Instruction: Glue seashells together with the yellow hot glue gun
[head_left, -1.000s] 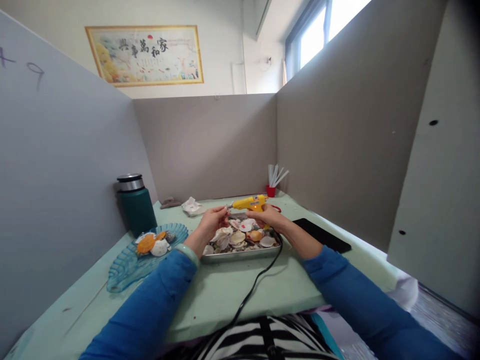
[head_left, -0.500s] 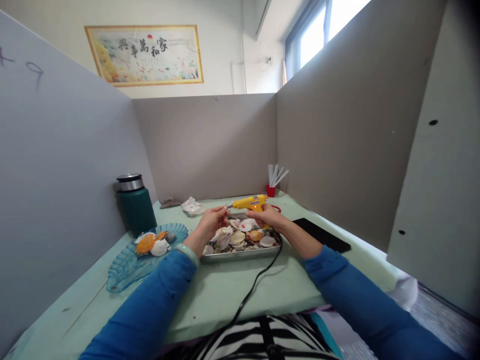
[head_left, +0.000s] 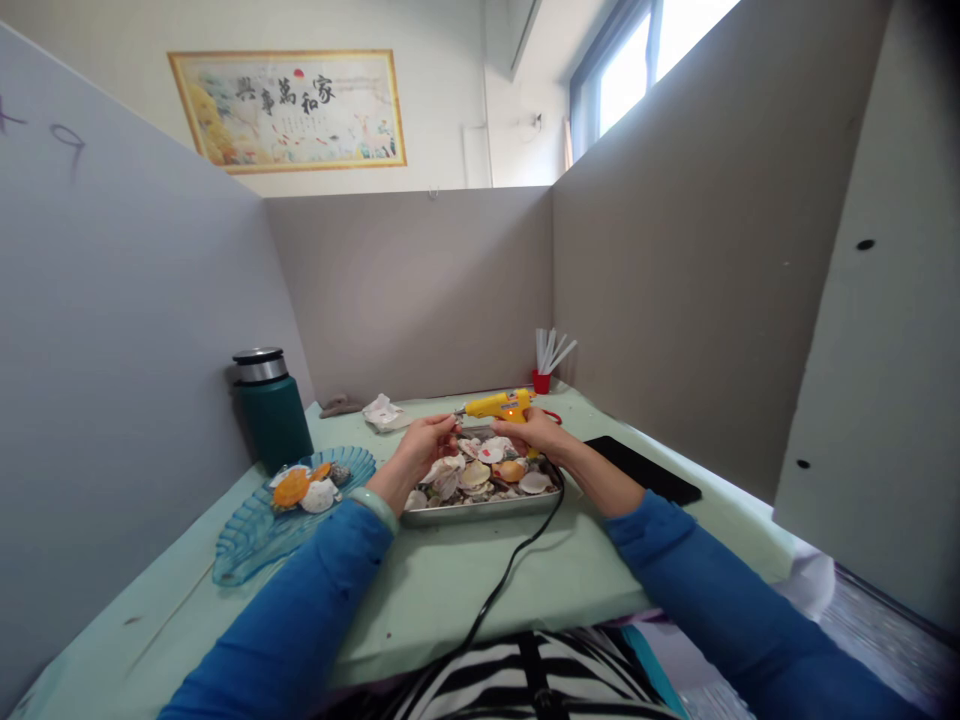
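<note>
My right hand [head_left: 531, 432] is wrapped round the handle of a yellow hot glue gun [head_left: 495, 405], whose nozzle points left. An orange light glows on its side, and its black cord [head_left: 517, 560] runs down toward my lap. At the nozzle tip, the fingers of my left hand [head_left: 431, 440] are pinched together; what they hold is too small and too covered to make out. Under both hands lies a metal tray [head_left: 480, 514] heaped with seashells [head_left: 475, 474], white, cream and orange.
To the left, a blue glass dish [head_left: 247, 545] bears several shells beside a green flask [head_left: 274, 415]. Crumpled tissue [head_left: 382, 411] lies behind. Glue sticks [head_left: 551, 352] stand in a red cup [head_left: 541, 381]. A black flat slab [head_left: 641, 470] lies right. Partitions [head_left: 412, 290] enclose the table.
</note>
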